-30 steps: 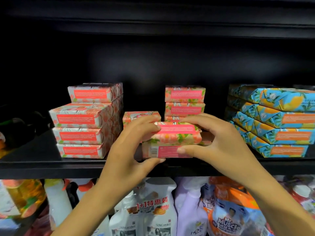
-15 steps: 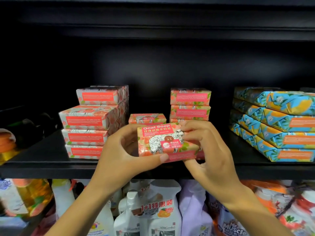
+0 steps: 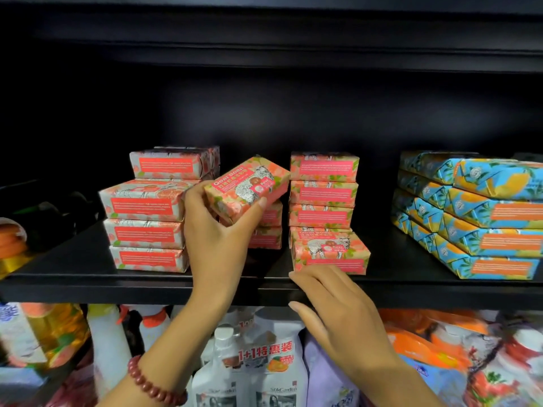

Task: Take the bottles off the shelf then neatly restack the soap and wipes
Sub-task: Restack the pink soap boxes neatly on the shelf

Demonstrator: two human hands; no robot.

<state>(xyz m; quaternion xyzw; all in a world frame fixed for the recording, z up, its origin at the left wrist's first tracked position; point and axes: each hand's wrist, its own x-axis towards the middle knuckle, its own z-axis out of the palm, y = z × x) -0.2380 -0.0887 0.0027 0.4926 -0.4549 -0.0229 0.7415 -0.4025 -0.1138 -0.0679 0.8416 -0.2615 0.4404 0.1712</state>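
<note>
My left hand (image 3: 216, 236) grips a pink Goat Soap bar (image 3: 246, 188), tilted and lifted above the black shelf (image 3: 132, 282). Under it sits a short stack of pink bars (image 3: 269, 230). A taller pink stack (image 3: 323, 190) stands to the right, with one more pink bar (image 3: 329, 252) in front of it near the shelf edge. My right hand (image 3: 338, 312) hovers with relaxed fingers at the shelf edge, just below that front bar, holding nothing. Another pink stack (image 3: 147, 218) stands at the left. Blue-and-orange soap packs (image 3: 484, 218) are stacked at the right.
Dark bottles (image 3: 55, 218) lie at the shelf's far left. The shelf below holds spray bottles (image 3: 223, 371) and refill pouches (image 3: 426, 348). The shelf above (image 3: 264, 33) hangs low over the stacks.
My left hand lifted the pink bar up and left, tilting it. My right hand let go of it and dropped to the shelf edge. A bar now lies by the right stack.
</note>
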